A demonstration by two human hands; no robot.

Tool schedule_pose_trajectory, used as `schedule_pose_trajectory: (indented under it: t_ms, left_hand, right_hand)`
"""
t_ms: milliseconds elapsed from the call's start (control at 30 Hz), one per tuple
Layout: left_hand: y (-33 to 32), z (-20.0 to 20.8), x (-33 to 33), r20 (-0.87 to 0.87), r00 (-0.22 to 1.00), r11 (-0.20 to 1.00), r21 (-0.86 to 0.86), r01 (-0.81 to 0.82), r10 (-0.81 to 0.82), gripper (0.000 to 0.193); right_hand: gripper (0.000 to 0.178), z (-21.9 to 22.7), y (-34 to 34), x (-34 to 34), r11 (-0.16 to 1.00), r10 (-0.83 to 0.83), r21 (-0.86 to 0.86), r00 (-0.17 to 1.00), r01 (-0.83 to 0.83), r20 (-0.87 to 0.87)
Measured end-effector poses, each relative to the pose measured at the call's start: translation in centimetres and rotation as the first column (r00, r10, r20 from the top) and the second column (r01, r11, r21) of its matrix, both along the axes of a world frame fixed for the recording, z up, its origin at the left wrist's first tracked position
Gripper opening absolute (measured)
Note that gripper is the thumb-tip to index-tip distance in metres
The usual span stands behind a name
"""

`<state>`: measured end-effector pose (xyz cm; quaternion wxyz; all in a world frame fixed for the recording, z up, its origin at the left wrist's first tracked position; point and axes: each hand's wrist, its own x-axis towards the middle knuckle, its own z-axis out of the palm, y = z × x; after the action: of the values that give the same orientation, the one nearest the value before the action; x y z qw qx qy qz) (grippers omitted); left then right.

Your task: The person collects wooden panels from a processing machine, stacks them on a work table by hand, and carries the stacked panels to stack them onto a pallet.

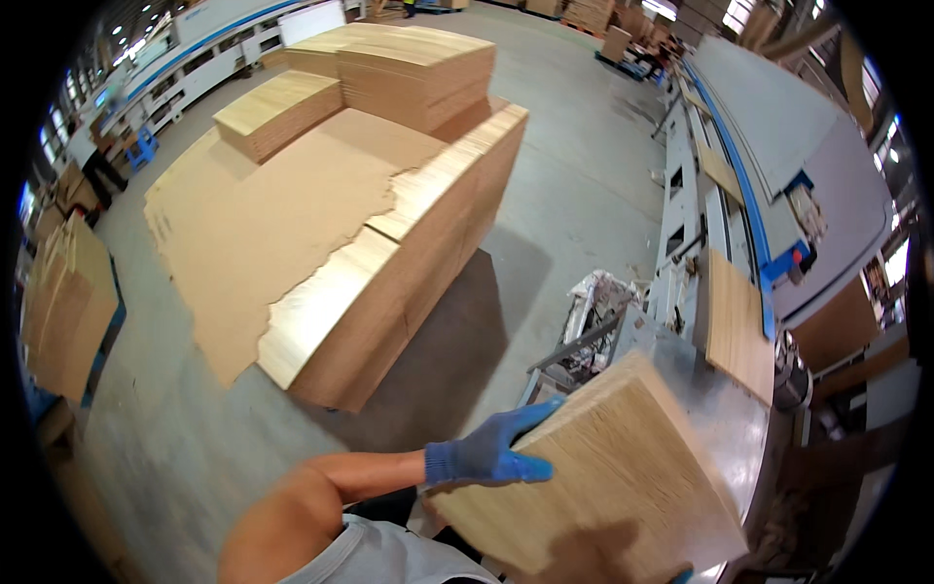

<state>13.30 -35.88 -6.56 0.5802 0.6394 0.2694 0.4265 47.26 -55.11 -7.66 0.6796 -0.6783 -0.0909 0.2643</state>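
Toward five o'clock, a thick wood-grained panel (pixel 603 477) is held aslant in front of the person's body; whether it is one piece or several stacked together cannot be told. At six o'clock, the blue-gloved left hand (pixel 488 450) pinches the panel's left edge, thumb and fingers parted around it. Of the right hand (pixel 684 576), only a bit of blue glove shows at the panel's near edge, at the picture's rim toward five, so its grip cannot be told. Just beyond the panel, toward four, lies a metal counter (pixel 681 384); a pale wooden board (pixel 736 326) rests at three o'clock, along a long grey machine (pixel 808 146) that reaches up past two. Well apart, from nine to twelve, stand stacks of boards (pixel 413 78) around a torn brown sheet (pixel 282 214). At ten, another person (pixel 89 161) stands in the distance.
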Motion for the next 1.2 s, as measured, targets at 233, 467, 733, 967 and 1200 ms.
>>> schedule_pose_trajectory:
  t_ms: [233, 467, 733, 967, 1200]
  left_hand:
    - [-7.3, 0.2, -19.3, -0.211, 0.924, 0.84, -0.39, -0.378, 0.318, 0.09]
    - [-16.1, 3.1, -43.5, -0.105, 0.806, 0.708, -0.42, -0.567, 0.583, 0.078]
    - [-20.7, 6.2, -65.1, 0.056, 0.674, 0.597, -0.523, -0.609, 0.737, 0.05]
    - [-16.8, 7.2, -79.5, -0.002, 0.592, 0.532, -0.437, -0.726, 0.806, 0.051]
    - [-8.8, 8.7, -93.4, -0.13, 0.585, 0.479, -0.447, -0.755, 0.801, 0.04]
  right_hand:
    - [0.059, 4.6, 2.1, -15.5, 0.907, 0.421, 0.091, 0.875, -0.411, -0.241]
    - [0.054, 5.0, 7.2, -38.0, 0.6, 0.799, 0.349, 0.519, -0.72, -0.304]
    - [0.043, 5.7, 12.1, -61.1, 0.463, 0.876, 0.257, 0.393, -0.848, -0.28]
    - [0.037, 5.5, 20.2, -77.2, 0.275, 0.957, 0.266, 0.236, -0.924, -0.17]
    - [0.038, 8.4, 26.9, -92.0, 0.355, 0.928, 0.186, 0.322, -0.916, -0.186]
